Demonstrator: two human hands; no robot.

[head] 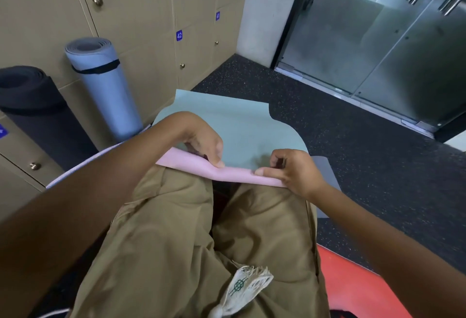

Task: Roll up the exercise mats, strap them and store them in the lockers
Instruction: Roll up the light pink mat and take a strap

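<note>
A mat with a pale green top (234,125) and a pink underside (227,172) lies flat on the dark floor in front of my knees. Its near edge is folded over, showing the pink side. My left hand (204,144) pinches that fold at the left. My right hand (290,170) pinches it at the right. A rolled blue mat (106,90) with a black strap stands upright against the beige lockers (141,14). A rolled black mat (37,110) leans beside it at the left.
Locker doors carry brass knobs and blue number tags 41 and 42. A glass door (378,40) with metal handles stands at the right. A red mat (358,287) lies at the lower right, and a grey mat edge (325,173) shows beneath the green one.
</note>
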